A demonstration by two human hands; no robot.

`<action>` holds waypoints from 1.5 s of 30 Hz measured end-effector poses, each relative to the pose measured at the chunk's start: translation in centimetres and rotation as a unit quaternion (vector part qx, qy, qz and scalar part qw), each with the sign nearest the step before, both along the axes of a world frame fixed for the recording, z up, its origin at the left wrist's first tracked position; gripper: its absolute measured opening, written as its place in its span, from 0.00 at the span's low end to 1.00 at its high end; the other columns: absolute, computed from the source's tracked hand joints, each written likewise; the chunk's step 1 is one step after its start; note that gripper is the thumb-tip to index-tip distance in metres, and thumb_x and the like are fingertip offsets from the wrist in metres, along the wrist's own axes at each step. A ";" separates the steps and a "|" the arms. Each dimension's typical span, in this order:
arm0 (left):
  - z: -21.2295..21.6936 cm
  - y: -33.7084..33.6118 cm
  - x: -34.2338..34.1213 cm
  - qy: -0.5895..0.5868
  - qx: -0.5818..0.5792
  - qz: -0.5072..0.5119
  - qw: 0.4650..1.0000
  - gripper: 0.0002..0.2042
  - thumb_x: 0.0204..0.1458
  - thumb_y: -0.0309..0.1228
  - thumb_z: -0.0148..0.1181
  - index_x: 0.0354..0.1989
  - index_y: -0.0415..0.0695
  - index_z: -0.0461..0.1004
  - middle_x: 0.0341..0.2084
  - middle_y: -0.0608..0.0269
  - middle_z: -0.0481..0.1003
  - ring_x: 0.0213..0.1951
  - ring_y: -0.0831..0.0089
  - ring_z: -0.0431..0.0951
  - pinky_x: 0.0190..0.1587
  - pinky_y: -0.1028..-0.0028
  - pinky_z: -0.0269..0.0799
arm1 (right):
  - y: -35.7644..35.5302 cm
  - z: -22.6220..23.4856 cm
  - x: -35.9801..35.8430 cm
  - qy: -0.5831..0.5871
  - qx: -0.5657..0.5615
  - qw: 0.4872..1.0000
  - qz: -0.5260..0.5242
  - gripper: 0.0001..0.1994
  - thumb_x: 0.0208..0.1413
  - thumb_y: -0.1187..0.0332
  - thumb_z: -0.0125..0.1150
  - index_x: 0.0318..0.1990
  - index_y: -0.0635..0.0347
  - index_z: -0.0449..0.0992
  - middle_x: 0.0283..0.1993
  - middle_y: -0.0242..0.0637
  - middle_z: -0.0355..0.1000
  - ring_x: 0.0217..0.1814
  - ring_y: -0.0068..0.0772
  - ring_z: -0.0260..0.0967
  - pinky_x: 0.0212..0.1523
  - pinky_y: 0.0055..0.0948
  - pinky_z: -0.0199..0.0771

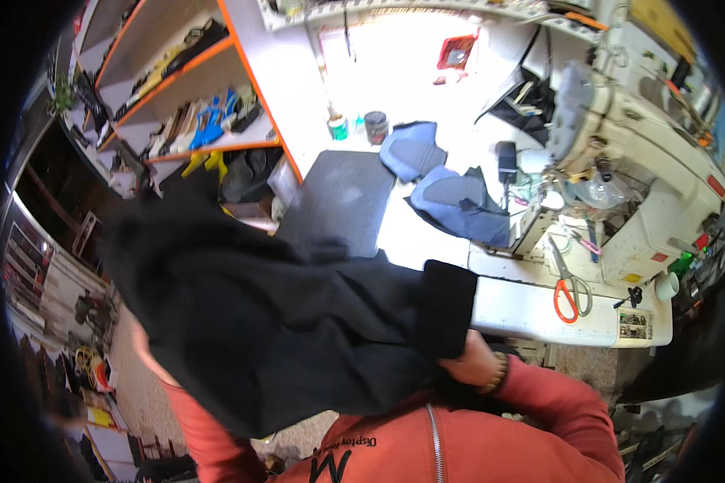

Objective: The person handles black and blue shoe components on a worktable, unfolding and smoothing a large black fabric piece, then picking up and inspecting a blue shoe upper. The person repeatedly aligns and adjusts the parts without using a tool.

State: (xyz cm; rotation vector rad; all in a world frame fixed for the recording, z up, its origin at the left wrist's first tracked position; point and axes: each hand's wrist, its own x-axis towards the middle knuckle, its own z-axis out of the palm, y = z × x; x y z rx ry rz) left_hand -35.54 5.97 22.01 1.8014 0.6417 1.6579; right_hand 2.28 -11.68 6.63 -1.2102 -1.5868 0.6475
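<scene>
A large black garment (pixel 298 330) stretches across the front of my body, its left part smeared by motion. At its right end is a ribbed band (pixel 447 306), like a cuff or hem. My right hand (pixel 475 361) grips the cloth just below that band, with a beaded bracelet at the wrist. On the left, only a blurred strip of my left hand or wrist (pixel 143 344) shows at the edge of the garment. The cloth hides the fingers of that hand.
Beyond the garment, a white table holds a dark mat (pixel 342 193), grey-blue padded pieces (pixel 455 193), a sewing machine (pixel 620 137) and orange-handled scissors (pixel 568 294). Shelves with orange edges (pixel 185 72) stand at the left. Two small jars (pixel 375 127) sit near the wall.
</scene>
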 end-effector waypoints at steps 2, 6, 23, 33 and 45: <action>9.5 1.5 4.7 0.095 0.270 0.077 0.955 0.24 0.63 0.37 0.52 0.63 0.35 0.66 0.58 0.50 0.72 0.57 0.62 0.74 0.61 0.65 0.70 | 3.5 1.2 -3.9 -0.136 0.136 0.980 -0.055 0.09 0.53 0.73 0.64 0.43 0.61 0.79 0.39 0.45 0.77 0.39 0.50 0.76 0.40 0.40 0.77; 16.9 -3.2 18.2 0.108 0.258 -0.074 0.957 0.22 0.57 0.37 0.62 0.54 0.34 0.72 0.49 0.51 0.76 0.51 0.65 0.75 0.57 0.66 0.70 | 8.5 2.8 -10.4 -0.003 0.143 0.990 -0.012 0.09 0.55 0.70 0.63 0.42 0.62 0.78 0.43 0.44 0.77 0.46 0.49 0.74 0.48 0.40 0.74; -21.1 -7.3 26.6 0.566 0.287 -0.291 0.716 0.32 0.60 0.52 0.54 0.69 0.48 0.62 0.71 0.52 0.56 0.72 0.57 0.54 0.72 0.53 0.47 | -10.6 -7.9 -3.4 0.222 -0.378 0.898 -0.021 0.20 0.65 0.67 0.57 0.62 0.63 0.70 0.59 0.43 0.73 0.61 0.37 0.70 0.63 0.32 0.67; -18.1 -7.1 26.3 0.435 0.258 -0.306 0.806 0.26 0.45 0.32 0.69 0.56 0.47 0.74 0.59 0.55 0.70 0.60 0.56 0.69 0.63 0.56 0.64 | -17.3 -0.8 11.9 -0.016 -0.183 0.908 -0.375 0.21 0.57 0.64 0.66 0.57 0.61 0.75 0.50 0.47 0.76 0.54 0.41 0.74 0.57 0.33 0.73; -18.7 -5.5 21.2 0.565 0.142 -0.239 0.777 0.29 0.50 0.44 0.68 0.59 0.44 0.71 0.50 0.55 0.74 0.47 0.60 0.74 0.46 0.64 0.68 | -10.0 -7.9 23.9 -0.453 -0.130 0.739 -0.483 0.22 0.54 0.70 0.61 0.59 0.57 0.74 0.66 0.48 0.64 0.68 0.54 0.59 0.68 0.52 0.55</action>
